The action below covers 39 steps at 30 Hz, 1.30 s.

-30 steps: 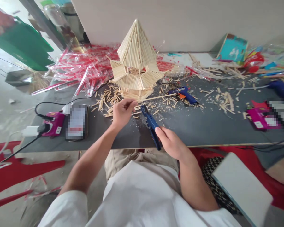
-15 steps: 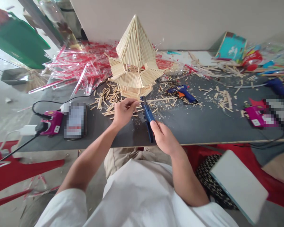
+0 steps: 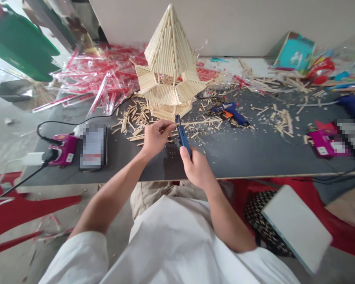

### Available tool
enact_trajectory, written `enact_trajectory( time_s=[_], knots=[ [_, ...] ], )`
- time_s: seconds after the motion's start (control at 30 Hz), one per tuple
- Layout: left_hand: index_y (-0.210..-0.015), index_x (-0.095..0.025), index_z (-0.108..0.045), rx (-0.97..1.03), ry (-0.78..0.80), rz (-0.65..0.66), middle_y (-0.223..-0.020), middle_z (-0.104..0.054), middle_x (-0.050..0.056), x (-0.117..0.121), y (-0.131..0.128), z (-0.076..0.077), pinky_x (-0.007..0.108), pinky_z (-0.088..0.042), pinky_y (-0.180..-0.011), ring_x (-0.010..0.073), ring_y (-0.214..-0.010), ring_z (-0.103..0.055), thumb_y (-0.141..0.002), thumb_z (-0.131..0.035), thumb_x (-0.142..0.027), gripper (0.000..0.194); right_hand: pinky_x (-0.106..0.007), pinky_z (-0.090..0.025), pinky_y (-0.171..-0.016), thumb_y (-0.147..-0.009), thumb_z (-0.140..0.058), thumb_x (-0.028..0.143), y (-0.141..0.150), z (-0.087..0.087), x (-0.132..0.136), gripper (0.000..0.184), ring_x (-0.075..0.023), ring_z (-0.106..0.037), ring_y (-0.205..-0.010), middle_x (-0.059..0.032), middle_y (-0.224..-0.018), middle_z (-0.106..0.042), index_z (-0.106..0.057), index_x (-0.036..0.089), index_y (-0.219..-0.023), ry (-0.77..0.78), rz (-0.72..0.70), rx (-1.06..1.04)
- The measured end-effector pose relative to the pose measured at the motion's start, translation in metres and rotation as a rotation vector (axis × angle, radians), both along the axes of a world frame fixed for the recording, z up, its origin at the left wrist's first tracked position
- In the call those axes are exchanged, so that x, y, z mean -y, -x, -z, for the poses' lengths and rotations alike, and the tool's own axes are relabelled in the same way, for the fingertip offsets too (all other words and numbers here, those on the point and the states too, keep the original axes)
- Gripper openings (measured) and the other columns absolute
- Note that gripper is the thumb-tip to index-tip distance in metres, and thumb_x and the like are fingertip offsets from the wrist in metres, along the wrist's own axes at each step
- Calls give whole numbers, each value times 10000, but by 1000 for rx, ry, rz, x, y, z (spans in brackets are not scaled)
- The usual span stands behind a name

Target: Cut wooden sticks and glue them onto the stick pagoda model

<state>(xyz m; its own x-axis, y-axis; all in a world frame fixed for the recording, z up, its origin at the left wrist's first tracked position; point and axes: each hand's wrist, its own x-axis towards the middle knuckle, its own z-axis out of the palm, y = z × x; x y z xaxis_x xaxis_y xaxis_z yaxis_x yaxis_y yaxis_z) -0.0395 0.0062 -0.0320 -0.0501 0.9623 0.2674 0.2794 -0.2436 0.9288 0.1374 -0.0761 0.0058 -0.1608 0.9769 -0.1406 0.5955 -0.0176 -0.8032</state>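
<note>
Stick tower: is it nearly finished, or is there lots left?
The pointed top roof and flared lower roof look done. The left hand pinches a thin stick; the right hand holds blue pliers at it. That stick isn't on the tower yet, so it may be left to add. I can't tell how many more.
</note>
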Motion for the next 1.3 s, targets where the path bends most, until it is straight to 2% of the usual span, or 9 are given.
enact_trajectory(
  time_s=[0.3,0.5,0.73,0.83,0.97,1.1,1.2,1.3],
  knots=[
    [-930,-181,-772,-157,-111,-38,-687,-716,-10,0,-1,3,216,-515,-605,105,-579,-664,-948,-674,-326,176,-325,-390,-737,-1051,-249,626,-2,2,-8,575,-238,-663,-778,-123,-824,-721,-596,205,-869,55,-41,141],
    [-932,-184,-767,-202,-135,-43,-776,-759,0,0,1,4,220,-534,-643,102,-600,-686,-957,-664,-324,175,-307,-388,-711,-1032,-191,703,-1,7,-8,676,-213,-648,-744,-107,-806,-721,-595,209,-809,35,-22,59],
    [-936,-186,-770,-180,-101,-57,-697,-721,3,2,0,-2,232,-529,-633,117,-609,-659,-952,-668,-362,204,-310,-370,-691,-1040,-167,690,1,16,-8,680,-218,-644,-725,-84,-771,-708,-621,219,-855,-2,9,47],
    [-933,-184,-761,-148,-83,-59,-677,-711,-1,4,1,-8,229,-523,-615,112,-586,-639,-950,-669,-377,215,-321,-359,-700,-1047,-152,668,5,13,-5,668,-233,-645,-729,-96,-757,-706,-598,226,-822,-25,62,103],
    [-926,-183,-754,-115,-77,-51,-664,-702,-5,7,6,-16,226,-510,-594,107,-570,-629,-944,-676,-385,217,-338,-354,-715,-1053,-181,649,-2,9,1,641,-258,-658,-766,-123,-801,-724,-609,217,-850,-38,65,163],
    [-918,-186,-755,-167,-53,44,-725,-731,9,5,12,-17,238,-501,-613,121,-623,-651,-946,-672,-350,186,-348,-347,-707,-1053,-225,635,-23,10,6,628,-262,-644,-736,-132,-790,-721,-646,195,-898,-62,136,238],
    [-946,-208,-766,-378,-79,185,-870,-771,30,2,17,-14,275,-503,-696,169,-794,-684,-956,-661,-325,158,-351,-346,-703,-1057,-263,606,-44,13,9,593,-262,-632,-738,-144,-813,-719,-648,182,-903,-160,216,328],
    [-942,-227,-778,-569,-101,283,-907,-768,44,-1,24,-13,323,-494,-779,217,-899,-668,-965,-657,-348,172,-365,-377,-729,-1058,-281,587,-68,16,11,581,-278,-622,-776,-167,-834,-702,-650,166,-900,-292,301,447]
  ],
)
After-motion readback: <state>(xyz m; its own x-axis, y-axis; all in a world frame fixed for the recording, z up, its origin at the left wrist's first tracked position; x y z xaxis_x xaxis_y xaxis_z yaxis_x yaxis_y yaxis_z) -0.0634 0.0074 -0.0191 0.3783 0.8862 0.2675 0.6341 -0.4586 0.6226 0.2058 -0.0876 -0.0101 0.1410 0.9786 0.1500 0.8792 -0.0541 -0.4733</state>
